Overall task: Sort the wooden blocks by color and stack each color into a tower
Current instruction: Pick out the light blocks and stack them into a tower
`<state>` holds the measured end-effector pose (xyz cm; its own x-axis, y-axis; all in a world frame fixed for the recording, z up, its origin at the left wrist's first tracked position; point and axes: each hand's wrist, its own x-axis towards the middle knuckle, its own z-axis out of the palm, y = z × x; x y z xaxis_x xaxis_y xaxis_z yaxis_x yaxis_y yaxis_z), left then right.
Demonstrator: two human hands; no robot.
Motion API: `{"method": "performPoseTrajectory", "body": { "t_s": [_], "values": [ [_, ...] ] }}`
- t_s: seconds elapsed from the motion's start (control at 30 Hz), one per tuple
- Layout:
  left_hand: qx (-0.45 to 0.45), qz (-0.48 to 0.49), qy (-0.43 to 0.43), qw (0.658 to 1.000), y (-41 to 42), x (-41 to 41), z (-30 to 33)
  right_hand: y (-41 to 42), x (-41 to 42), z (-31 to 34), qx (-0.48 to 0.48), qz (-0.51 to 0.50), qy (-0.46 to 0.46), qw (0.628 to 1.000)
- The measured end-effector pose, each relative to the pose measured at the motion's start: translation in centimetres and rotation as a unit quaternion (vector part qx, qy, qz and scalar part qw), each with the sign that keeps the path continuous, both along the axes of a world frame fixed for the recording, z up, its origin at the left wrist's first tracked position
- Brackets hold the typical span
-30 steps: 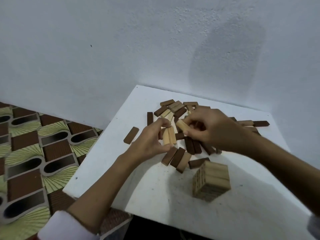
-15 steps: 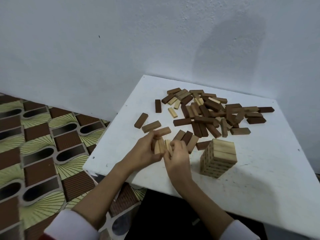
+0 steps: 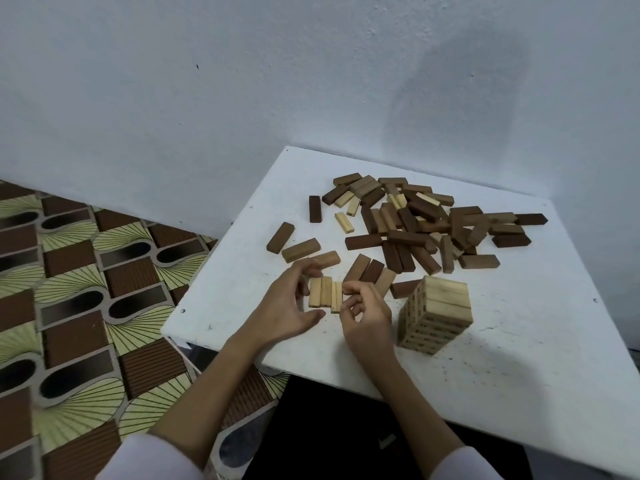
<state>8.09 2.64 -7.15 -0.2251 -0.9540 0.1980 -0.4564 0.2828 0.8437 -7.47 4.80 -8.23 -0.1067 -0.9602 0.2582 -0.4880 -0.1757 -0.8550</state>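
We see three light wooden blocks (image 3: 325,294) lying side by side flat on the white table (image 3: 519,358), near its front edge. Left hand (image 3: 289,303) sits just left of them, fingers spread and relaxed, holding nothing. Right hand (image 3: 365,315) is at their right edge, fingers loosely curled; we can't tell if it pinches the nearest block. Light-block tower (image 3: 434,315) stands just right of the right hand. Mixed pile of loose brown and light blocks (image 3: 426,223) lies behind.

Likely home room: low white table (image 3: 519,358) against bare white wall (image 3: 207,81) at 12 o'clock, patterned floor mat (image 3: 69,289) at 9 o'clock.
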Motion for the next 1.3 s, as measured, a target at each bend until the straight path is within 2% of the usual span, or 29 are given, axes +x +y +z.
{"method": "performPoseTrajectory", "body": {
  "t_s": [0.3,0.53,1.1,1.3],
  "values": [
    [0.002,-0.048,0.003,0.999,-0.6,0.5,-0.2,0.0,-0.3,-0.2,-0.007,0.048,-0.001,0.999],
    [0.028,-0.085,-0.002,0.996,-0.9,0.7,-0.2,0.0,-0.6,-0.1,0.003,0.111,0.048,0.993],
    [0.061,-0.106,-0.010,0.993,-1.1,1.1,0.1,0.1,-0.9,0.4,0.000,0.126,0.073,0.989],
    [0.069,-0.092,-0.018,0.993,-1.0,1.1,0.3,0.1,-0.8,0.4,0.043,0.114,0.061,0.991]
  ]
}}
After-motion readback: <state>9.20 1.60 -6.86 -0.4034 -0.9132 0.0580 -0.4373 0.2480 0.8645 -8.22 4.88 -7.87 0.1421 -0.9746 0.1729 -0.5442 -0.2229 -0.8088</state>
